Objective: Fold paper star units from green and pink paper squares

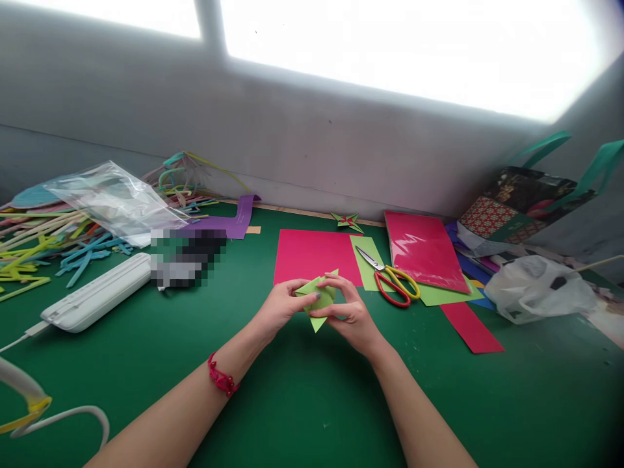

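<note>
Our grip is closed on both sides around a folded piece of light green paper (318,300): the left hand (281,307) pinches its left edge with the thumb on top, and the right hand (349,311) curls its fingers over the right edge. The paper is held just above the green worktop (302,403), with one point sticking down below the grip and another up behind it. A red bracelet (221,378) sits on the left wrist.

Just behind the grip lies a pink sheet (305,255), flat on the worktop. To the right of the grip are scissors (392,276) with one red and one yellow handle, resting on a light green sheet (365,259). Further right is a glossy pack of pink paper (424,250), and a red strip (472,327) lies nearer to us. Well behind the grip, by the wall, sits a small folded paper star (348,221). Well off to the left are a white device (97,296), a clear plastic bag (114,198) and a heap of coloured paper strips (43,244).
</note>
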Action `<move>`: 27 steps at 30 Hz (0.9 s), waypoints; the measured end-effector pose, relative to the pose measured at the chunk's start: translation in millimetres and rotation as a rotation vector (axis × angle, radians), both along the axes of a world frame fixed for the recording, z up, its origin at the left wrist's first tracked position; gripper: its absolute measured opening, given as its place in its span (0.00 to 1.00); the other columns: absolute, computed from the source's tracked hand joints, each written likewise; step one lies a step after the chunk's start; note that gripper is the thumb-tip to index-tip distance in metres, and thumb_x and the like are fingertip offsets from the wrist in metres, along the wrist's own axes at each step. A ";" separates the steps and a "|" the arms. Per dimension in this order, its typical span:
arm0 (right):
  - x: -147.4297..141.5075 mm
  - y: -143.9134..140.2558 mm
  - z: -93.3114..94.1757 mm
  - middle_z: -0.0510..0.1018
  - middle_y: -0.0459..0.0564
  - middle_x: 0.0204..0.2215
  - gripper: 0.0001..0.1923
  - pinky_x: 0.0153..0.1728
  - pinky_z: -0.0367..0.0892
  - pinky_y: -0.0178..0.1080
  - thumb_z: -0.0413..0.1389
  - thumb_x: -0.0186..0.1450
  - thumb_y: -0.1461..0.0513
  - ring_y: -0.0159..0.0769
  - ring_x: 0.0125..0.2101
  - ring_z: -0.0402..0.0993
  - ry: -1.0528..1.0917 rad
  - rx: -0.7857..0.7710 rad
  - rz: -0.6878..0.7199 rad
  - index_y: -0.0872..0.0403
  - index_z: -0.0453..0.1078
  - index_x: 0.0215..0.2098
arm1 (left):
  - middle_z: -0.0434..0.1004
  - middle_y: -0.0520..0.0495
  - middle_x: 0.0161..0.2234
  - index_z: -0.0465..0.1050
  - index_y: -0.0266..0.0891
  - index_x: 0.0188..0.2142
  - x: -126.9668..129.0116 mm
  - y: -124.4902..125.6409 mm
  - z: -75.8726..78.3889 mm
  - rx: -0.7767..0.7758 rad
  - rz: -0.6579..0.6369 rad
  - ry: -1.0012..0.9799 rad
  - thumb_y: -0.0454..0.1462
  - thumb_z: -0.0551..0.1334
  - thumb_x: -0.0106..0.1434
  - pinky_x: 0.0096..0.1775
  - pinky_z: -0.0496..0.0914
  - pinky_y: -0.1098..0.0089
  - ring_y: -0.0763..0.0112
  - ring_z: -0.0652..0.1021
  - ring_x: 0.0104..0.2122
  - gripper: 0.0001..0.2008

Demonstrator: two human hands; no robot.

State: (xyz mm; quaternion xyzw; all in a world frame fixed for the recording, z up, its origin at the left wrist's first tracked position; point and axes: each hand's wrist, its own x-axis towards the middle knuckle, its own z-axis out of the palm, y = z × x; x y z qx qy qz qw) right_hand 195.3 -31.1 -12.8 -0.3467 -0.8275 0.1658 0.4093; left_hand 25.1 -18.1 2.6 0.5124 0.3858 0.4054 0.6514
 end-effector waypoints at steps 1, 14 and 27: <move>-0.6 0.0 -0.7 0.65 0.46 0.45 0.12 0.52 0.56 0.49 0.55 0.57 0.68 0.41 0.52 0.56 -0.010 0.006 -0.009 0.43 0.74 0.32 | 0.76 0.44 0.37 0.71 0.36 0.39 0.3 0.4 -1.1 0.004 0.002 0.011 0.40 0.63 0.49 0.37 0.68 0.68 0.62 0.74 0.38 0.17; 24.0 0.6 19.0 0.70 0.53 0.41 0.16 0.38 0.66 0.40 0.50 0.60 0.60 0.40 0.44 0.65 0.585 -0.541 -0.246 0.51 0.63 0.47 | 0.76 0.42 0.36 0.71 0.34 0.39 2.6 2.6 -6.5 -0.028 -0.004 -0.004 0.41 0.64 0.48 0.38 0.68 0.66 0.62 0.76 0.35 0.18; -6.1 -5.3 8.8 0.72 0.47 0.23 0.16 0.23 0.55 0.33 0.59 0.50 0.53 0.29 0.23 0.62 0.716 -0.979 -0.162 0.59 0.71 0.29 | 0.77 0.48 0.28 0.63 0.38 0.35 5.3 -1.8 -10.0 0.001 -0.084 0.047 0.41 0.64 0.49 0.31 0.67 0.69 0.64 0.77 0.30 0.16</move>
